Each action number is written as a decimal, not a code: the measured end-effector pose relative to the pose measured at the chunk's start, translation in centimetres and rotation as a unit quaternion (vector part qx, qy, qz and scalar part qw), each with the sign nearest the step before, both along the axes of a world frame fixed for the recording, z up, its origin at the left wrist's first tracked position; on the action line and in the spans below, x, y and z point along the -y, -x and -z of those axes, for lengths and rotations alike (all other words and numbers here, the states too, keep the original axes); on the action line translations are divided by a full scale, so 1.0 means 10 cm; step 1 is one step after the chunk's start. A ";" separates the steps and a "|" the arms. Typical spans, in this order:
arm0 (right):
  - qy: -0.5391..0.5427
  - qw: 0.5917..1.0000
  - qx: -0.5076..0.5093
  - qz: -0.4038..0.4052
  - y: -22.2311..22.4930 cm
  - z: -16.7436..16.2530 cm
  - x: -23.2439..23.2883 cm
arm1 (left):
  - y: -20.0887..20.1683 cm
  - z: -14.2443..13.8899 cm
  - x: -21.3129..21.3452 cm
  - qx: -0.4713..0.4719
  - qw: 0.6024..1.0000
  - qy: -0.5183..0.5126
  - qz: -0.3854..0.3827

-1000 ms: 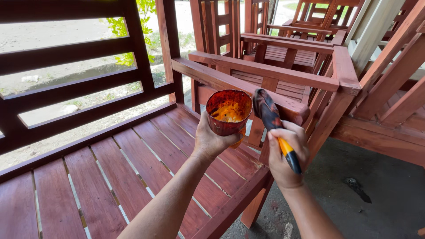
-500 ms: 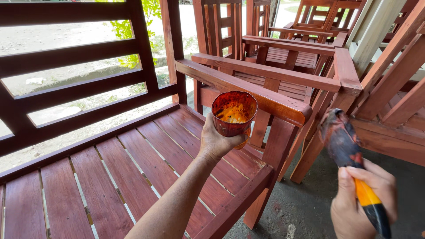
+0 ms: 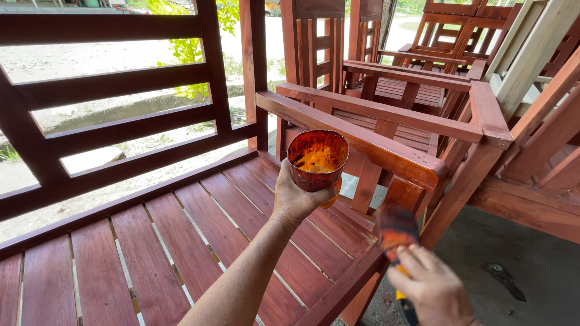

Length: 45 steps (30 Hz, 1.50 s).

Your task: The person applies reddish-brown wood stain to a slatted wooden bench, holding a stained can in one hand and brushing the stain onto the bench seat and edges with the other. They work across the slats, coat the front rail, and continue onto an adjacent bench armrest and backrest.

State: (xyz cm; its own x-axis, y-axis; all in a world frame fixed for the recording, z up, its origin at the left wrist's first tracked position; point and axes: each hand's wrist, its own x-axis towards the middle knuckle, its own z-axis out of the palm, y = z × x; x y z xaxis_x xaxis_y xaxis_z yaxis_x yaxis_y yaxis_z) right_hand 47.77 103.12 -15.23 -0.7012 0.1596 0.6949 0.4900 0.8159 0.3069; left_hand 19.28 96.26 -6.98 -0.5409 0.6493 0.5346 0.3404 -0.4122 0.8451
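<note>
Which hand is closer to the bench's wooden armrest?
Left. The left hand holds the stained cup right beside the reddish wooden armrest; the right hand, gripping the paintbrush, sits lower, below it.

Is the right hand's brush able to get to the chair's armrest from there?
Probably yes. The right hand holds the brush just below the armrest, with open air between them. The left hand and cup sit off to the side.

An open-air furniture workshop under a shelter: freshly stained red-brown slatted wooden benches (image 3: 181,235) and chairs (image 3: 417,78) crowd a bare concrete floor (image 3: 519,265), with a sunlit yard (image 3: 90,60) beyond
</note>
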 end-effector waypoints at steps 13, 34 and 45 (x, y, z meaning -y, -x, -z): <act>0.292 0.942 -0.159 -0.038 -0.11 -1.34 -0.10 | 0.06 0.15 -0.01 0.007 1.000 -0.016 0.010; 0.270 0.952 -0.117 -0.080 0.26 -1.17 -0.14 | 0.15 0.08 0.25 0.019 0.999 -0.039 0.010; 0.091 0.901 -0.375 -0.201 0.16 -1.18 -0.09 | 0.41 -0.03 0.29 0.022 0.998 -0.042 -0.030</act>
